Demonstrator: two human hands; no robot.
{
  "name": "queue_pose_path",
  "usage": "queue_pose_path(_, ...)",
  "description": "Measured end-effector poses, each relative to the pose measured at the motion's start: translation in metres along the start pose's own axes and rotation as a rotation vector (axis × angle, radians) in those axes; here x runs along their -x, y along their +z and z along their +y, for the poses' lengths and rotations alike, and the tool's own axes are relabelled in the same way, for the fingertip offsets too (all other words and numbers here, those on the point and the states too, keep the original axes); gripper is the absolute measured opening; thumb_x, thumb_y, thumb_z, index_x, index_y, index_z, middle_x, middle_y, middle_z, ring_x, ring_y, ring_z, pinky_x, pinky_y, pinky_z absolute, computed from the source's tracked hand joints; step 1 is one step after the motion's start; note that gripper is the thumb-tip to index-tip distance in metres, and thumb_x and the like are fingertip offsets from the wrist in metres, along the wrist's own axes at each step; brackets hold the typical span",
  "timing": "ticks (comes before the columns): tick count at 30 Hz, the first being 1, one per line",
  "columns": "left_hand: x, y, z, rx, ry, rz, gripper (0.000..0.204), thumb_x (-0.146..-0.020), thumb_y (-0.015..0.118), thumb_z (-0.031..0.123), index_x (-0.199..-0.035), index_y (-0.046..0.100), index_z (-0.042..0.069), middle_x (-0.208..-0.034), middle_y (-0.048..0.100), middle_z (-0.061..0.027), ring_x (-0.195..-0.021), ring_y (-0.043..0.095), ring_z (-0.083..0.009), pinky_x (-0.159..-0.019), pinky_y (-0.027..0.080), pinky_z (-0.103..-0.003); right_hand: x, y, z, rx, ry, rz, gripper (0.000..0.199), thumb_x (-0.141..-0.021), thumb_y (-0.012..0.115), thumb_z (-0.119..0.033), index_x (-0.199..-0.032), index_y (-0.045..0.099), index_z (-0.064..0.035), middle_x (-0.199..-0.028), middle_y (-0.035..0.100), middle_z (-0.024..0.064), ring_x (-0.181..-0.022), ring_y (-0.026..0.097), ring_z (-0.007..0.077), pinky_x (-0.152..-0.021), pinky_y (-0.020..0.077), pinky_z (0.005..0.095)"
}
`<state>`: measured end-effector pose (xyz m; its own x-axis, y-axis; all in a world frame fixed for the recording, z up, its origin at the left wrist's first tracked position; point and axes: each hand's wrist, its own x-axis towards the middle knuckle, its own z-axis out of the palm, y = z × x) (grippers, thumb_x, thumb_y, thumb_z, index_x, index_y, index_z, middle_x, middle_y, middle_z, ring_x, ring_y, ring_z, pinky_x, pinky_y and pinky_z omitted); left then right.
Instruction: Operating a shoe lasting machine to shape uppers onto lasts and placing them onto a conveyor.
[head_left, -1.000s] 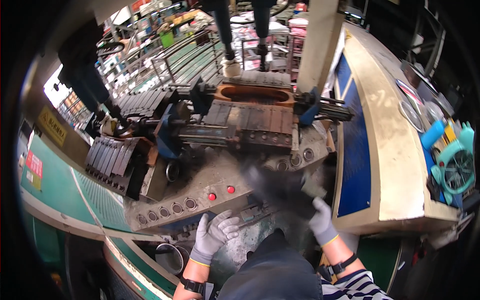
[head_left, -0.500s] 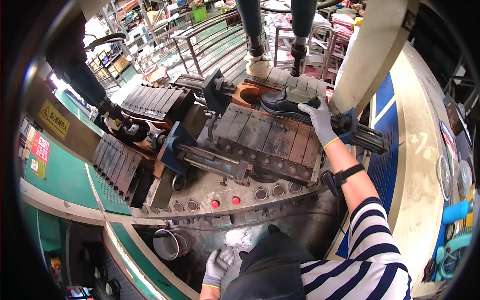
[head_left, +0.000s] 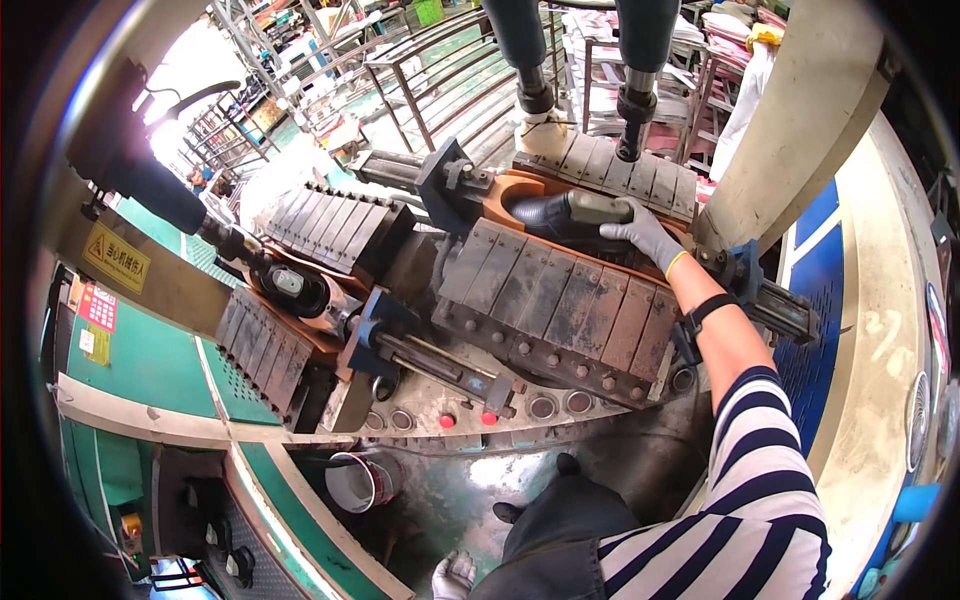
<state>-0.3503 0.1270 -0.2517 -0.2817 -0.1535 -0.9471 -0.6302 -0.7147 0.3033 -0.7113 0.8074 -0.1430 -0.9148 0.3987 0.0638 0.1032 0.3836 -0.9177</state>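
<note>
A black shoe (head_left: pixel 545 214) with a grey-green last (head_left: pixel 598 208) in its top sits low in the slot between two rows of dark metal plates (head_left: pixel 555 300). An orange curved pad (head_left: pixel 512 190) is around its toe. My right hand (head_left: pixel 648 238), in a pale glove, is closed on the heel end of the shoe, its fingers at the last. My left hand (head_left: pixel 453 577), gloved too, hangs at the lower edge beside my dark apron (head_left: pixel 565 540). Its fingers are curled, and nothing shows in them. A second black shoe (head_left: pixel 298 288) is in the left station.
Two dark rams (head_left: pixel 640 100) hang above the right station. Metal clamp cylinders (head_left: pixel 440 368) stick out between the stations. Red buttons (head_left: pixel 447 421) line the front panel. A bucket (head_left: pixel 362 482) stands low on the left, and a cream post (head_left: pixel 800 120) rises at the right.
The shoe has gone down into the slot with my right hand on its heel end. My left hand has dropped toward the lower edge. The whole view has shifted a little.
</note>
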Motion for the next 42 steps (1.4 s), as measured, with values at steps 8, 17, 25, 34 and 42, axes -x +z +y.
queue_pose_path(8,-0.037,-0.018,0.003,-0.213,0.013,-0.079,0.027,-0.092,0.057,0.031,-0.106,0.063,0.009,-0.09,0.065,-0.0053,-0.085,0.059,-0.0232,-0.075,0.05,-0.036,0.001,-0.003,0.001,0.5,0.006,-0.134,0.075,-0.063,0.086,-0.034,-0.127,0.053,-0.0131,-0.121,0.063,0.0162,-0.119,0.056,0.0338,-0.101,0.0426,0.0401)
queue_pose_path(17,-0.066,-0.02,0.015,-0.204,0.041,-0.117,0.025,-0.092,0.058,0.03,-0.107,0.062,0.01,-0.099,0.061,-0.0054,-0.088,0.058,-0.0226,-0.074,0.049,-0.038,-0.002,-0.002,-0.004,0.568,0.035,-0.152,0.079,-0.063,0.086,-0.035,-0.129,0.05,-0.0117,-0.123,0.061,0.0175,-0.119,0.055,0.0336,-0.101,0.0414,0.0388)
queue_pose_path(25,-0.081,-0.037,0.031,-0.258,0.004,-0.226,0.042,-0.091,0.057,0.032,-0.129,0.057,0.012,-0.132,0.058,-0.0121,-0.111,0.057,-0.0295,-0.092,0.048,-0.046,-0.002,0.0,-0.002,0.664,-0.007,-0.113,0.081,-0.063,0.086,-0.037,-0.13,0.05,-0.0106,-0.125,0.062,0.0186,-0.12,0.056,0.0348,-0.1,0.0431,0.0396)
queue_pose_path(34,-0.059,-0.045,0.159,-0.969,1.276,0.118,0.035,-0.1,0.052,0.017,-0.127,0.056,-0.005,-0.112,0.063,-0.0133,-0.104,0.06,-0.0233,-0.094,0.047,-0.034,0.041,-0.001,-0.057,0.575,-0.228,0.23,0.058,-0.079,0.074,-0.04,-0.121,0.06,-0.003,-0.12,0.064,0.0241,-0.112,0.061,0.0385,-0.094,0.0478,0.0435)
queue_pose_path(42,-0.05,-0.196,0.244,-0.979,1.386,0.643,0.052,-0.094,0.06,0.022,-0.136,0.046,-0.005,-0.136,0.051,-0.0227,-0.127,0.049,-0.0353,-0.11,0.036,-0.042,0.305,0.109,-0.111,0.04,-0.204,0.195,0.018,-0.086,0.074,-0.015,-0.09,0.058,-0.0083,-0.083,0.055,-0.0047,-0.076,0.047,0.0054,-0.072,0.042,0.0229)
